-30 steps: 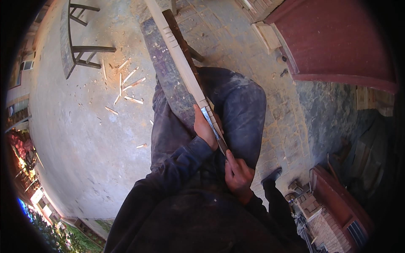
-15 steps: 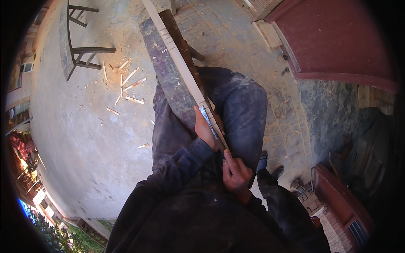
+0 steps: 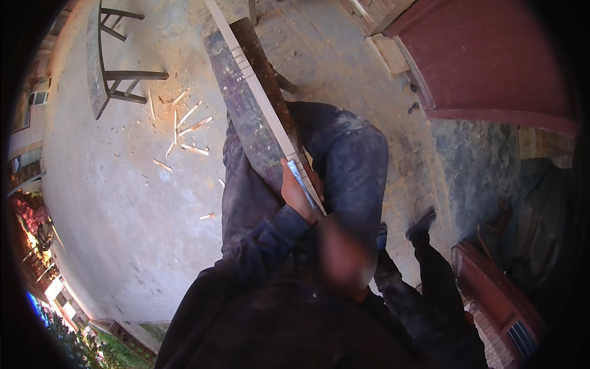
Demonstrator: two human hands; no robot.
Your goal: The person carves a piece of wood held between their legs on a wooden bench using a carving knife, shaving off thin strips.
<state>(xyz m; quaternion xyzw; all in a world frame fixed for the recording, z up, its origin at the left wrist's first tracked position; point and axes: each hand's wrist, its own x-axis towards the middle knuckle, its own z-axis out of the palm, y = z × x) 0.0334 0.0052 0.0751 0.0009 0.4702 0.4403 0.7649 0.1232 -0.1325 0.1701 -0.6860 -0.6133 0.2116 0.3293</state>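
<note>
A long pale wooden strip (image 3: 267, 107) with cross notches lies along a worn dark board (image 3: 246, 123) between the person's legs. My left hand (image 3: 298, 194) wraps round the strip's near end, fingers showing on both sides. A shiny metal blade (image 3: 298, 179) lies along the strip there. My right hand (image 3: 344, 255) is at the near end of the blade, heavily blurred, so its fingers and whatever is in them cannot be made out.
A wooden bench (image 3: 134, 75) stands at upper left near scattered wood slivers (image 3: 187, 114). Another person's dark-trousered legs and shoes (image 3: 421, 224) are at lower right. Maroon panels (image 3: 479, 55) fill the upper right; a maroon wooden piece (image 3: 491, 289) sits lower right.
The other person's legs have come further into view at the right, one foot moving upward. My right hand has become blurred. My left hand remains on the strip, slightly lower.
</note>
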